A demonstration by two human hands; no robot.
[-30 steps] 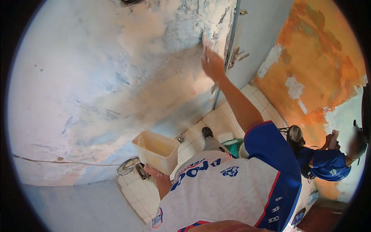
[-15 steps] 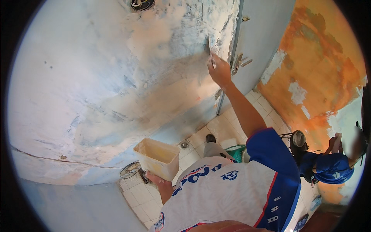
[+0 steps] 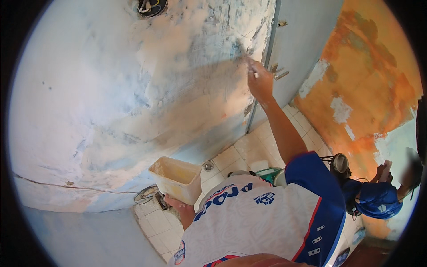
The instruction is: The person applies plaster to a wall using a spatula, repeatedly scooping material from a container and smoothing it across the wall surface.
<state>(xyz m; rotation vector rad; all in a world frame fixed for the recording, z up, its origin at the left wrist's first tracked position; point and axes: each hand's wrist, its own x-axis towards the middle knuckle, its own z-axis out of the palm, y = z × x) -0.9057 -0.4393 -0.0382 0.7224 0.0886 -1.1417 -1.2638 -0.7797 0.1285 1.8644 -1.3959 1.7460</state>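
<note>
My left hand is closed on the underside of a cream rectangular plastic tub, tilted with its mouth upward and pale residue on its inner walls. In my right hand, raised with the arm stretched out, is a thin putty knife, its blade blurred and mostly seen edge-on. The knife is at the patchy wall, close to the door frame. White and beige filler is smeared over the wall's blue paint. The fingers wrapped round the knife partly hide its handle.
A grey door with a lever handle stands to the right. Above is an open electrical box with wires. A cable runs along the wall's foot. At right, a person in blue is near an orange wall.
My right hand and the putty knife have shifted slightly right and down along the wall. The tub has moved a little left with my left hand.
</note>
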